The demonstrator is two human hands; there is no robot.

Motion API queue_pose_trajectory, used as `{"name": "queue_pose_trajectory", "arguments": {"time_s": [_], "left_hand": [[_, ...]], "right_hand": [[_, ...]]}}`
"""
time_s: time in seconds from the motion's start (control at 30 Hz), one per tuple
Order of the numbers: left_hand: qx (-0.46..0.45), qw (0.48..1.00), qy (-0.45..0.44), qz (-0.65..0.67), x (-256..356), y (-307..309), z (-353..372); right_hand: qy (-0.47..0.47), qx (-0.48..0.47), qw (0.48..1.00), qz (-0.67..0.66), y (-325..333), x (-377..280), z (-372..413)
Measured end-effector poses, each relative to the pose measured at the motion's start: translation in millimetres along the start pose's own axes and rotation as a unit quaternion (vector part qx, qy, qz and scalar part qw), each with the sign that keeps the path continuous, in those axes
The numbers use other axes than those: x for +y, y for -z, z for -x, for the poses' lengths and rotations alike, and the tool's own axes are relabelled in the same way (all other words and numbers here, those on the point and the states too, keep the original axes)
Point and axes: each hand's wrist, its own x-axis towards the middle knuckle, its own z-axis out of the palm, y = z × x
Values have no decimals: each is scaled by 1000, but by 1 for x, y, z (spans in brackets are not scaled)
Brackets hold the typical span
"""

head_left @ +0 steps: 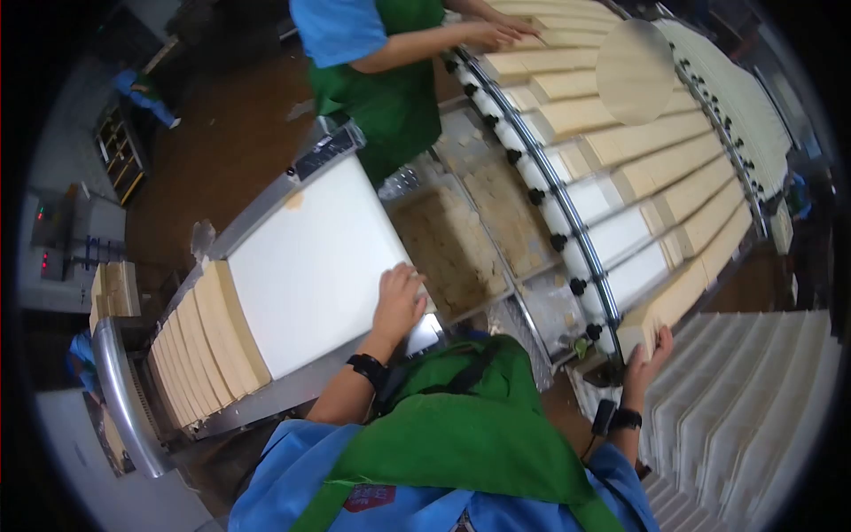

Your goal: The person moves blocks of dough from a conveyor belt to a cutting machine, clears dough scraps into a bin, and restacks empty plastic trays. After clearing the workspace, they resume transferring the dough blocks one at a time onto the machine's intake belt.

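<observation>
My left hand (401, 306) lies on the near right edge of a white conveyor belt (319, 262), its fingers stretched over the edge and nothing visible in them. Out to the right, my right hand (650, 350) grips the near end of a long cream-coloured block (674, 306), thumb and fingers at its sides. This block lies in the nearest lane of a slatted rack (576, 217), beside several similar blocks (683, 191). At the belt's left end stands a row of upright cream slabs (208, 332), apart from my hands.
Across from me a co-worker in a green apron (390, 97) reaches onto the rack's far lanes. Between belt and rack sit crumb-strewn metal trays (443, 248). White corrugated panels (745, 399) stand at the lower right. A curved metal guard (124, 399) borders the belt's left end.
</observation>
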Motion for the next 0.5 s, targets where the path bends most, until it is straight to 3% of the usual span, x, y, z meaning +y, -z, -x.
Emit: {"name": "queue_pose_trajectory", "arguments": {"time_s": [0.17, 0.2, 0.27, 0.33, 0.43, 0.5], "left_hand": [[-15, 1000, -19, -17, -12, -10, 6], [19, 999, -24, -27, -14, -16, 9], [-30, 999, -33, -11, -10, -7, 11], [-49, 998, -33, -14, -11, -5, 13], [-46, 999, -22, -4, -10, -5, 16], [-42, 999, -22, 4, -10, -6, 16]], "right_hand": [[-37, -23, 999, 5, -5, 16, 4], [-23, -13, 999, 44, -3, 14, 4], [19, 39, 998, 37, -9, 27, 6], [32, -30, 986, 161, 19, -56, -16], [40, 15, 998, 53, -11, 42, 0], [35, 4, 995, 91, 3, -22, -12]]}}
